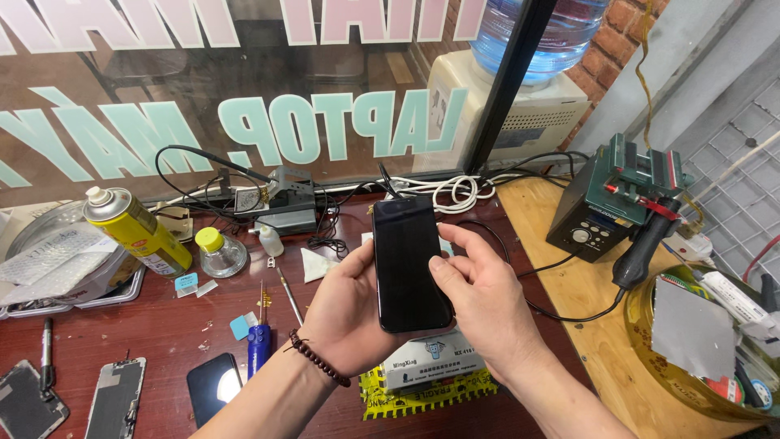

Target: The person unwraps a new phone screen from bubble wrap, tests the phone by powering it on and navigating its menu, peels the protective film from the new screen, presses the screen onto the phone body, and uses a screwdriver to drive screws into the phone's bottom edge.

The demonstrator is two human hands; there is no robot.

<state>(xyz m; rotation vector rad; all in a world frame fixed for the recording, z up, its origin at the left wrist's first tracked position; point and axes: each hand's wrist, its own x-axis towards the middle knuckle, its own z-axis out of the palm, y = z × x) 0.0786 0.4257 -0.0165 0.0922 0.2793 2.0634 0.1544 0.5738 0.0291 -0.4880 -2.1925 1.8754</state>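
A black smartphone (409, 260) with a dark glossy face is held upright over the red-brown workbench. My left hand (345, 313), with a bead bracelet on the wrist, cups its left edge and back. My right hand (479, 297) grips the right edge, thumb pressed on the glass near the middle. Under the phone lies a white and grey box (431, 370) on a yellow and black mat (378, 402).
A yellow spray can (138, 232), a small glass bottle with a yellow cap (218, 252), a blue-handled tool (260, 337) and loose phone parts (114, 394) lie at left. A green hot-air station (613, 199) stands on the wooden shelf at right, beside a bowl of scraps (707, 341).
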